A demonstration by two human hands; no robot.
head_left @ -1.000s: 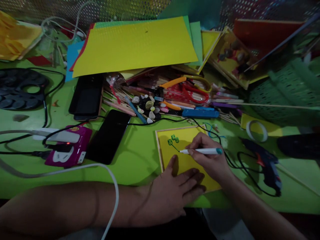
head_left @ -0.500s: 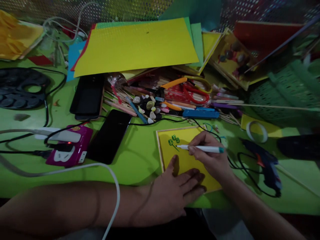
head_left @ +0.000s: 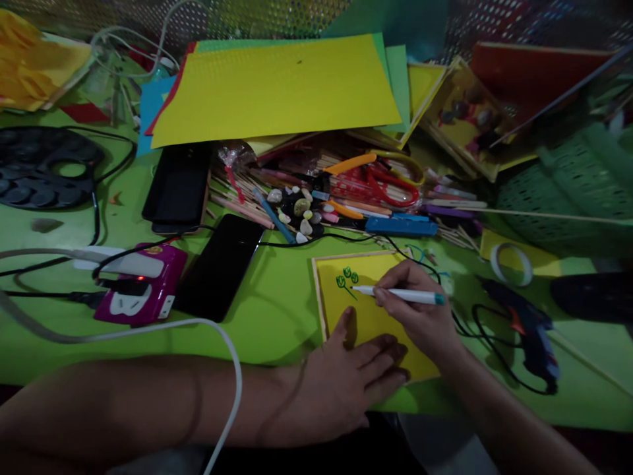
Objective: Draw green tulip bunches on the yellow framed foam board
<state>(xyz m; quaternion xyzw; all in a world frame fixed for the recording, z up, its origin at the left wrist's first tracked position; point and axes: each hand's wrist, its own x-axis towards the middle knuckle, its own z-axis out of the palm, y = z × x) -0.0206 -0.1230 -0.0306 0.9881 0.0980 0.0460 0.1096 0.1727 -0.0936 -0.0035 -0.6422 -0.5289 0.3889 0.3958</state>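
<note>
A yellow board [head_left: 329, 307] with thin wooden strips along its edges lies at the front of the green table. On its upper left is a green drawing [head_left: 347, 277] of small round shapes and a short slanted line. My right hand [head_left: 420, 310] pinches a white felt-tip marker [head_left: 413, 295] with a green end. The marker's tip is at the drawing, just right of the line; whether it touches the board I cannot tell. My left hand [head_left: 346, 379] lies flat on the board's lower part, fingers spread, holding nothing.
Right of the board lie a glue gun [head_left: 531, 330] with its cord and a tape roll [head_left: 511, 264]. Behind are pebbles [head_left: 301, 208], scissors [head_left: 393, 185], a blue cutter [head_left: 400, 225] and coloured sheets [head_left: 277, 92]. Leftward are a phone [head_left: 222, 267] and a magenta power socket [head_left: 148, 290]. A white cable [head_left: 237, 382] crosses my left forearm.
The whole view has shifted slightly, so most things sit a little farther right. Both hands keep their places on the board, and the drawing looks nearly the same.
</note>
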